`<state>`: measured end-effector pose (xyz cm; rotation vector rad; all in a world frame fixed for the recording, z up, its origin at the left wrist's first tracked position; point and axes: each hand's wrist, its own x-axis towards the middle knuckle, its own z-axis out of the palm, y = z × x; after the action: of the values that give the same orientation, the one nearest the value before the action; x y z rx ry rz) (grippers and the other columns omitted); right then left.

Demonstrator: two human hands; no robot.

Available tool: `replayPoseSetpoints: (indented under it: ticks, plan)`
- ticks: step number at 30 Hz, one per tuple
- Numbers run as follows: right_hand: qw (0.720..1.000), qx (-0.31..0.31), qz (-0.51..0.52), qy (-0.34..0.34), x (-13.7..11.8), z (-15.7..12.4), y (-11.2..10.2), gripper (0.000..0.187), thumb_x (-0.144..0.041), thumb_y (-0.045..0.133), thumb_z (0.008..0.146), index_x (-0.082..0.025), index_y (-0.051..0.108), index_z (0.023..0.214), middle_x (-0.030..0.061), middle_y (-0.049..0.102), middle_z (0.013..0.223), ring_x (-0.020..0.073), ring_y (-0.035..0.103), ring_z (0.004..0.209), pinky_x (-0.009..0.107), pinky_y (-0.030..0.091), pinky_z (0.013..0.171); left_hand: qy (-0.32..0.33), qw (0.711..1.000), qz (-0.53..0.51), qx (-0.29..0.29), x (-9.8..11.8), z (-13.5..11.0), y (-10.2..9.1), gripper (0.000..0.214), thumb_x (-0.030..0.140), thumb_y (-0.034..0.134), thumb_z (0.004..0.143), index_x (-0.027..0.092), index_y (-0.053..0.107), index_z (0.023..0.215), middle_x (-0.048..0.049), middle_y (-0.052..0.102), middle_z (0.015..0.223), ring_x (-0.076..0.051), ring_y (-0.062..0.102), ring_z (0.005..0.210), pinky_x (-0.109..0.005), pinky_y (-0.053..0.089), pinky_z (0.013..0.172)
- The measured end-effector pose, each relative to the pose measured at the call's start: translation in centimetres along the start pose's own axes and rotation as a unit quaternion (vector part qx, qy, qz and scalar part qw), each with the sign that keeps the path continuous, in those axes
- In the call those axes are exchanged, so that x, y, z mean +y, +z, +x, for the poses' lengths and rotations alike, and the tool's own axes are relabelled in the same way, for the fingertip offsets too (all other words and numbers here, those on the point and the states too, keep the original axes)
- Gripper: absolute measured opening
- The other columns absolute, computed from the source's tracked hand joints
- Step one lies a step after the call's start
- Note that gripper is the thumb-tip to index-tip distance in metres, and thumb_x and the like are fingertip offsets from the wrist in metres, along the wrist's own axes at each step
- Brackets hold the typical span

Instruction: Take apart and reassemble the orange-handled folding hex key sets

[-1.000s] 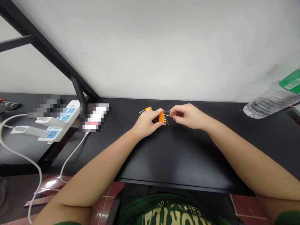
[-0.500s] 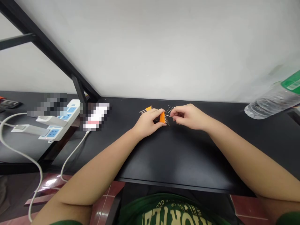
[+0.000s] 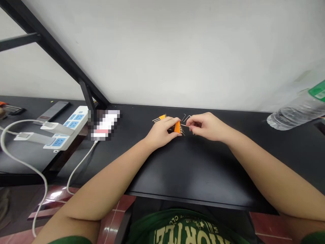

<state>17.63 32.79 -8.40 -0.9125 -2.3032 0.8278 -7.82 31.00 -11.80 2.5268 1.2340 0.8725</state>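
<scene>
My left hand (image 3: 164, 133) is closed round an orange hex key holder (image 3: 177, 127) with several metal keys sticking out of it. The long ends of keys and another orange piece (image 3: 162, 117) show past the back of that hand. Pinched in my right hand (image 3: 203, 126) is a thin metal hex key (image 3: 185, 125); its far end meets the holder's right side, and I cannot tell how deep it sits. Two loose L-shaped hex keys (image 3: 187, 118) lie on the black table just behind, between my hands.
A clear water bottle with a green label (image 3: 299, 110) lies tilted at the right. To the left are a lit phone (image 3: 105, 125) on a white cable, a power strip (image 3: 72, 127) with plugs, a dark flat device (image 3: 56, 110) and a black metal frame (image 3: 58, 56). A wall stands behind.
The view has shifted slightly. Both hands keep nearly the same pose, with the hex key still between the right fingers and the holder in the left hand.
</scene>
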Motion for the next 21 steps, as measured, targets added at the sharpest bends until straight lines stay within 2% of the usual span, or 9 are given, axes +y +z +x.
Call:
replayPoseSetpoints:
  ticks: [11,17,21]
  plan:
    - [1.000,-0.014,-0.003,0.002,-0.19,-0.09,0.09,0.016,-0.021,0.058,0.086,-0.021,0.072,0.094,-0.0002,0.073,0.081,0.0143,0.065,0.070,0.028,0.048,0.069,0.005,1.000,0.024,-0.008,0.04,0.12,-0.08,0.049,0.035,0.080,0.086,0.023,0.063,0.131,-0.0057,0.071,0.115,-0.020,0.068,0.101,-0.032,0.055,0.092]
    - [0.995,-0.014,0.080,0.060,0.27,-0.01,0.00,0.014,-0.020,0.059,0.084,-0.021,0.070,0.093,-0.0008,0.072,0.081,0.0143,0.068,0.065,0.027,0.054,0.064,0.014,1.000,0.020,-0.017,0.09,0.02,-0.09,0.048,0.036,0.079,0.087,0.024,0.064,0.131,-0.0064,0.071,0.120,-0.020,0.069,0.104,-0.033,0.057,0.093]
    - [0.993,-0.011,0.097,0.072,0.57,0.04,0.11,0.014,-0.019,0.060,0.083,-0.021,0.070,0.093,-0.0001,0.072,0.081,0.0151,0.070,0.067,0.027,0.055,0.064,0.018,0.999,0.024,-0.017,0.03,-0.02,-0.01,0.050,0.036,0.080,0.086,0.023,0.063,0.132,-0.0067,0.070,0.121,-0.020,0.069,0.106,-0.032,0.056,0.093]
